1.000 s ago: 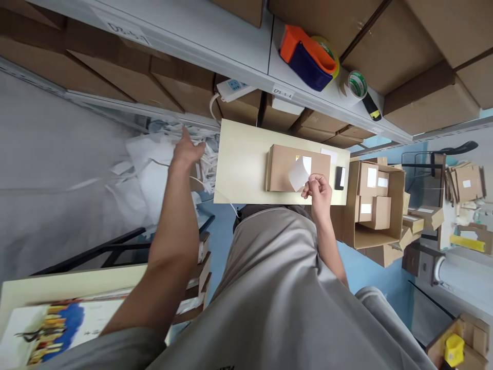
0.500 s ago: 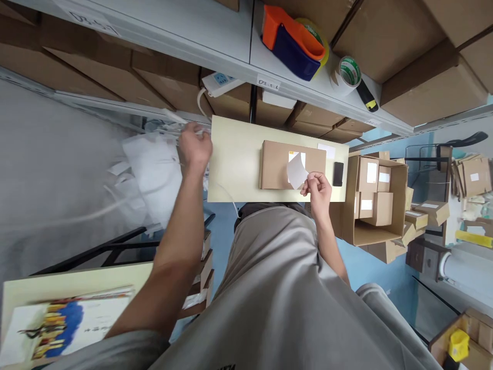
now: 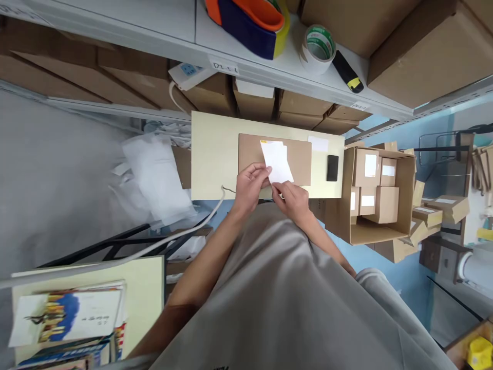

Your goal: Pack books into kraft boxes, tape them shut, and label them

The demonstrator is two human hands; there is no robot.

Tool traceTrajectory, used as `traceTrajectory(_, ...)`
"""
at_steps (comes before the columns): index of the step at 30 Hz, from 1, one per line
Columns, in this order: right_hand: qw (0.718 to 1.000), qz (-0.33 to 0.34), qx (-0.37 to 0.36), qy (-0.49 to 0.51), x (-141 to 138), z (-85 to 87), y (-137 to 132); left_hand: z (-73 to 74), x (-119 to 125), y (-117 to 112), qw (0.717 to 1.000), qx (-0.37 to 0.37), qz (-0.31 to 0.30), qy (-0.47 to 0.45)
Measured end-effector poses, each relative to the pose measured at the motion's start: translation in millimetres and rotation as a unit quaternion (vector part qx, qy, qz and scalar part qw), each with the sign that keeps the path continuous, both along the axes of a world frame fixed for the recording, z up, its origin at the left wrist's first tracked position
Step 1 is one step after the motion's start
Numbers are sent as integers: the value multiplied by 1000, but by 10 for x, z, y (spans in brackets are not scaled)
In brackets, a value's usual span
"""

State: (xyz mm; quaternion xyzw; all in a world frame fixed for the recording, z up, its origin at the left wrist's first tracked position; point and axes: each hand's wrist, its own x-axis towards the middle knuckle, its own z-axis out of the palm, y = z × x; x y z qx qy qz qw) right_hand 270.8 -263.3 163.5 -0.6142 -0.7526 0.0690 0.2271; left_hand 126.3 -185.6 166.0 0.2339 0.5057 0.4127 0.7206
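A flat brown cardboard box (image 3: 249, 148) lies on the pale yellow tabletop (image 3: 213, 154) in front of me. Over it is a white paper label (image 3: 278, 162), held up by its near edge. My left hand (image 3: 250, 189) pinches the label's near left corner between thumb and fingers. With closed fingertips, my right hand (image 3: 293, 201) grips the same near edge a little to the right. Another white piece with a yellow corner shows on the box, mostly hidden behind the label. Whether the label touches the box, I cannot tell.
A black phone (image 3: 332, 168) lies at the table's right end. Beyond it stands an open carton (image 3: 404, 198) of small labelled boxes. The shelf above holds a tape dispenser (image 3: 246, 25), a tape roll (image 3: 318, 49) and a cutter (image 3: 347, 71). Plastic bags (image 3: 152, 174) hang at left; a cable (image 3: 154, 251) crosses below.
My left hand has come from the plastic bags at the left to the label and taken hold of it. My right hand has moved slightly left and down, keeping the label.
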Motion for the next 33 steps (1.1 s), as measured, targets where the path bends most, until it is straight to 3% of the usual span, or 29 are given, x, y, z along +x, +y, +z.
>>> traceTrajectory(4, 993, 24, -105, 52, 142, -29, -21, -189, 144, -36, 999, -14, 15, 50)
traceTrajectory(7, 972, -58, -145, 178, 403, -65, 22, -272, 196, -88, 997, -9, -5, 80)
traceTrajectory(11, 899, -202, -170, 350, 780, -209, 122, -303, 204, -160, 991, 18, -53, 121)
traceTrajectory(13, 865, -217, -209, 402, 888, -276, 152, -308, 210, -190, 988, 30, -67, 135)
traceTrajectory(16, 838, -216, -242, 439, 936, -318, 155, -332, 243, -229, 986, 39, -77, 144)
traceTrajectory(23, 806, -241, -253, 477, 856, -319, 117, -444, 312, -289, 985, 44, -70, 151)
traceTrajectory(29, 802, -237, -274, 475, 802, -343, 191, -586, 216, -190, 980, 47, -40, 187)
traceTrajectory(33, 812, -228, -280, 458, 770, -408, 313, -703, 151, -82, 976, 52, -55, 204)
